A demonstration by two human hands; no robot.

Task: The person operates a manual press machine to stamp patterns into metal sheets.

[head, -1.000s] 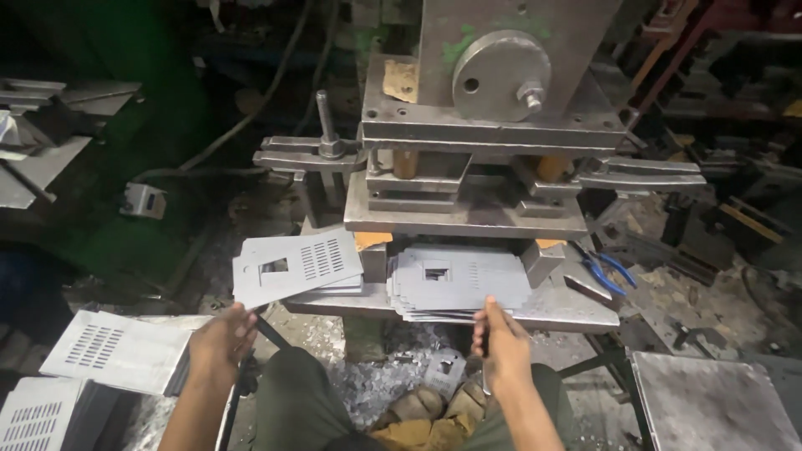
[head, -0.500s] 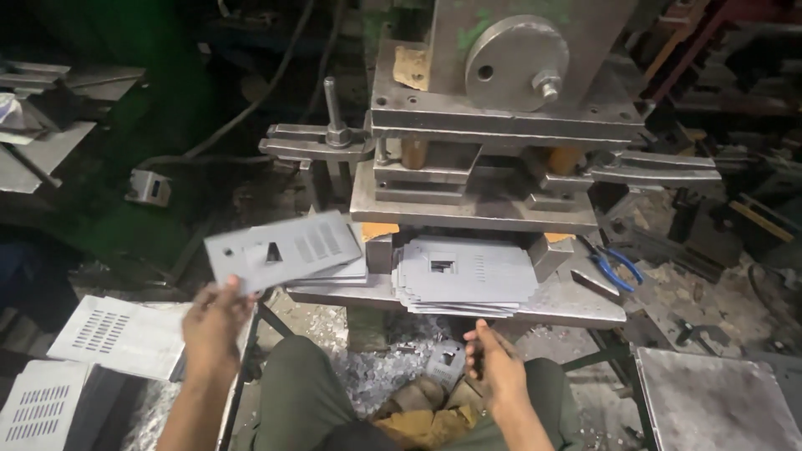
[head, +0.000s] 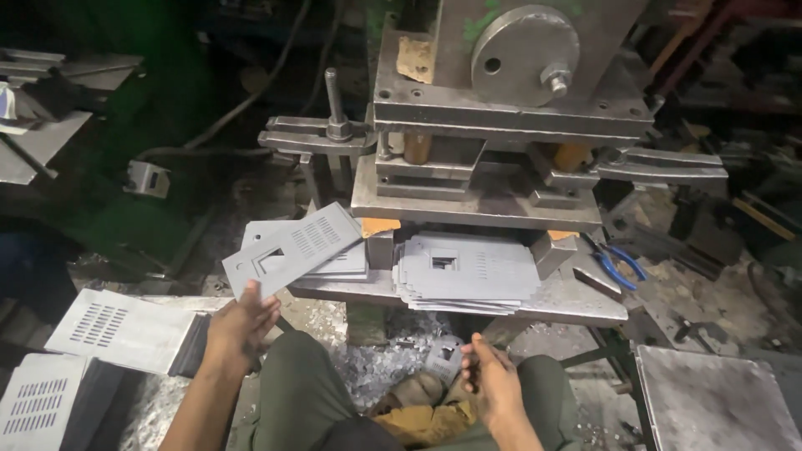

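1. We are seated in a dim, cluttered metal workshop, facing a heavy grey punch press (head: pixel 510 108) whose steel bed (head: pixel 576 301) juts out toward our knees.
2. Our left hand (head: pixel 238 326) pinches the lower edge of a flat grey slotted plate (head: pixel 292 249), fingers closed on it; the plate is held tilted in the air, left of the die and just above a small stack of like plates (head: pixel 342 266) on the bed's left end.
3. Our right hand (head: pixel 493 380) hangs empty above our lap, fingers loosely curled and apart, below the bed's front edge.
4. On the bed, right of centre, a thick fanned pile of plates (head: pixel 468 271) bears the same square cut-out and slot rows; we cannot tell which pile is finished and which awaits pressing.
5. More slotted plates lie in heaps (head: pixel 117 330) on the floor at our left, so we judge a good many have been handled, and that a fair number remain.
6. Blue-handled pliers (head: pixel 614 263) rest on the bed's right end, and metal offcuts (head: pixel 376 367) litter the floor between our legs.
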